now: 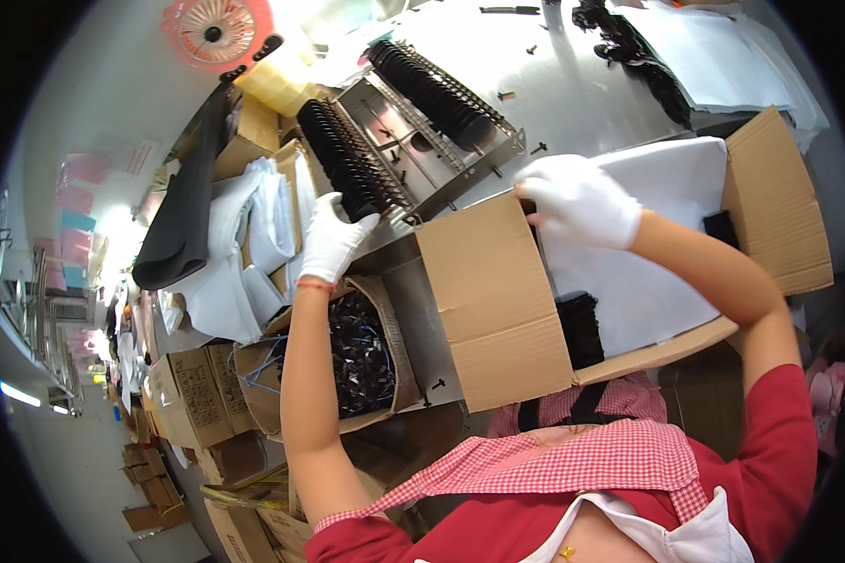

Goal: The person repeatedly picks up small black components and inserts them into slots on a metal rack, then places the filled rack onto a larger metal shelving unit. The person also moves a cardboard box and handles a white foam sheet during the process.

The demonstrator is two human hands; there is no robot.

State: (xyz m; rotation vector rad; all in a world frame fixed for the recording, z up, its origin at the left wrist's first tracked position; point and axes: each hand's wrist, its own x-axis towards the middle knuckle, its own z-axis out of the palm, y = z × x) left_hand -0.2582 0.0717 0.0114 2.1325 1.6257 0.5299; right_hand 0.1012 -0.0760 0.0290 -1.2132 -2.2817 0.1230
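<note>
My left hand [335, 236], in a white glove, rests on the near end of a long row of black parts [347, 159] threaded on a metal rack [460, 174]. A second row of black parts [432, 89] lies on the same rack further back. My right hand [577, 199], also in a white glove, grips the edge of a white sheet [648, 281] lying inside an open cardboard box [483, 300]. Black parts [582, 328] show under the sheet at the box's near side.
A round cardboard tub [399, 347] of loose black parts stands by my left forearm. A metal table [582, 103] carries scattered black screws and a pile of black parts [629, 47]. White bags, stacked cardboard boxes [192, 394] and a pink fan [218, 33] are at the left.
</note>
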